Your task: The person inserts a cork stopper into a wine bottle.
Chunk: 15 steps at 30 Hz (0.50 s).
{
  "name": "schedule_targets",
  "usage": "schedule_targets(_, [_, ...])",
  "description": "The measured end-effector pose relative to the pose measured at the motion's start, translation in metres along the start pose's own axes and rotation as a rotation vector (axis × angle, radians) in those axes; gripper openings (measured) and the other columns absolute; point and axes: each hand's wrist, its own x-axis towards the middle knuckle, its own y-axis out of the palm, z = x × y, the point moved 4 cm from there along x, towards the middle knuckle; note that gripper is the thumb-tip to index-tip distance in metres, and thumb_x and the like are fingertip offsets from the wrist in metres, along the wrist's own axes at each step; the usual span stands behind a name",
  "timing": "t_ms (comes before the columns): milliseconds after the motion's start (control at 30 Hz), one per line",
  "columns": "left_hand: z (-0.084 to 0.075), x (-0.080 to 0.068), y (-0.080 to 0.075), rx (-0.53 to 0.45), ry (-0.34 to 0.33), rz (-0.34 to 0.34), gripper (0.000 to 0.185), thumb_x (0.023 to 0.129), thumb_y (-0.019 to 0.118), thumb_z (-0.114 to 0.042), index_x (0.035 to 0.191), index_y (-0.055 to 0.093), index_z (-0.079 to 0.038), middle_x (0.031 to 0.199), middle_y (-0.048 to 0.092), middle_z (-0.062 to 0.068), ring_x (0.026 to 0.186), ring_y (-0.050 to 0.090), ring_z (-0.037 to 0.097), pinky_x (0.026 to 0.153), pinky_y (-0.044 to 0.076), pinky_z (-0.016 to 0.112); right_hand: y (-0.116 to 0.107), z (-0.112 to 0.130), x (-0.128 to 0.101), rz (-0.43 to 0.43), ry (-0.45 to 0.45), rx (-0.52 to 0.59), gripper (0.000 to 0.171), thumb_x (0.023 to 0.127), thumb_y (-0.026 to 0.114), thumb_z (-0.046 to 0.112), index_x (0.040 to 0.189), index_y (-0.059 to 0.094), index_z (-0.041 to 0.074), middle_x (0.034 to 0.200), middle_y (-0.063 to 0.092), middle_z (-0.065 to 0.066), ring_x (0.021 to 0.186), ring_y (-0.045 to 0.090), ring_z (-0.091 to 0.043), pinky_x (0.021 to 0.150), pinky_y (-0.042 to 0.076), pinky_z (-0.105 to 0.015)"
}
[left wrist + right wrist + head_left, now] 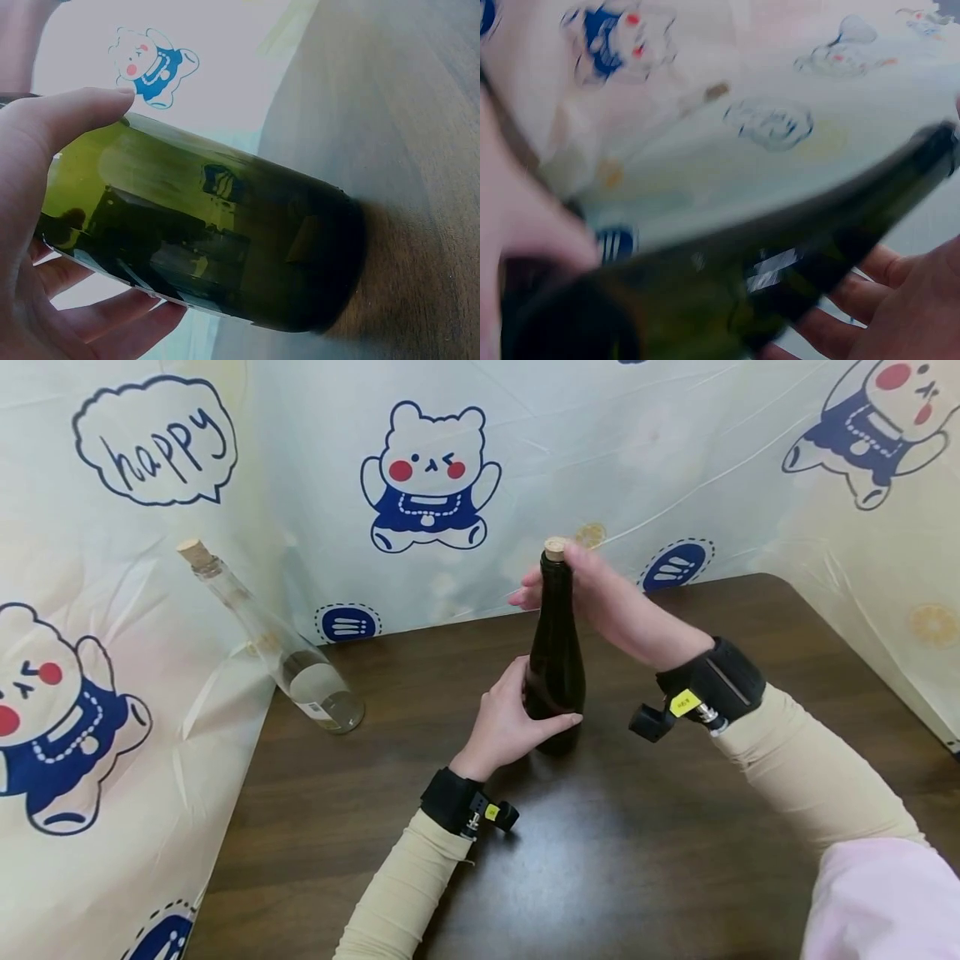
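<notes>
A dark green glass bottle point(557, 643) stands upright on the table, a cork point(555, 548) in its mouth. My left hand point(504, 720) grips the lower body, thumb across the near side. In the left wrist view the fingers point(124, 319) reach around underneath the green glass. Up by the neck is my right hand point(611, 602), its thumb right at the cork and other fingers behind the neck. The right wrist view, blurred, shows these fingers point(847, 300) spread loosely beside the neck.
A clear glass bottle point(288, 652) with a cork stopper and pale label stands at the table's left edge. Behind and to both sides hangs a printed curtain point(300, 485) with cartoon bears. The brown wooden table point(337, 877) extends toward the front.
</notes>
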Motion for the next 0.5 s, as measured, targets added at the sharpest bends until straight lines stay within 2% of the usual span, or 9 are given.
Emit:
schedule_targets(100, [0.000,-0.001,0.000,0.004,0.014,-0.003,0.077,0.080,0.085,-0.050,0.143,0.047,-0.026,0.123,0.057,-0.009,0.109,0.057,0.008,0.087,0.051,0.037,-0.008,-0.030,-0.015,-0.017,0.075,-0.198,0.061,0.101,0.057,0.048,0.148,0.046,0.011,0.143,0.054,-0.012,0.134,0.046,-0.026,0.111,0.028,-0.056])
schedule_targets(200, [0.000,-0.001,0.000,0.004,0.031,-0.006,0.076,0.080,0.085,-0.048,0.142,0.048,-0.026,0.121,0.057,-0.009,0.109,0.058,0.008,0.087,0.051,0.038,-0.008,-0.064,-0.030,-0.028,0.126,-0.343,0.074,0.096,0.072,0.036,0.155,0.031,0.019,0.142,0.050,-0.009,0.133,0.046,-0.025,0.107,0.037,-0.054])
schedule_targets(267, [0.000,-0.001,0.000,0.001,0.044,-0.014,0.075,0.080,0.085,-0.047,0.142,0.048,-0.024,0.117,0.057,-0.009,0.106,0.058,0.008,0.086,0.051,0.038,-0.005,-0.087,-0.037,-0.059,0.084,-0.394,0.085,0.093,0.077,0.031,0.157,0.022,0.024,0.141,0.049,-0.010,0.129,0.050,-0.025,0.103,0.043,-0.052])
schedule_targets(367, [0.001,-0.001,0.000,-0.001,0.060,-0.025,0.074,0.081,0.086,-0.045,0.141,0.049,-0.022,0.111,0.057,-0.008,0.101,0.058,0.007,0.083,0.051,0.035,0.002,-0.118,-0.048,-0.132,-0.036,-0.441,0.095,0.092,0.078,0.027,0.159,0.012,0.033,0.142,0.047,-0.008,0.120,0.057,-0.023,0.092,0.051,-0.047])
schedule_targets(433, [0.002,-0.001,0.000,0.005,0.067,-0.031,0.074,0.081,0.085,-0.043,0.141,0.049,-0.021,0.109,0.058,-0.008,0.100,0.059,0.007,0.083,0.050,0.034,0.005,-0.135,-0.053,-0.186,-0.105,-0.492,0.089,0.093,0.078,0.030,0.158,0.016,0.033,0.136,0.052,-0.005,0.109,0.062,-0.019,0.085,0.054,-0.044])
schedule_targets(500, [0.002,-0.001,0.000,0.012,0.069,-0.032,0.073,0.082,0.085,-0.041,0.142,0.049,-0.021,0.110,0.058,-0.008,0.100,0.059,0.008,0.083,0.050,0.034,0.009,-0.147,-0.057,-0.232,-0.143,-0.549,0.077,0.094,0.075,0.037,0.154,0.028,0.027,0.128,0.058,-0.003,0.100,0.063,-0.017,0.080,0.053,-0.043])
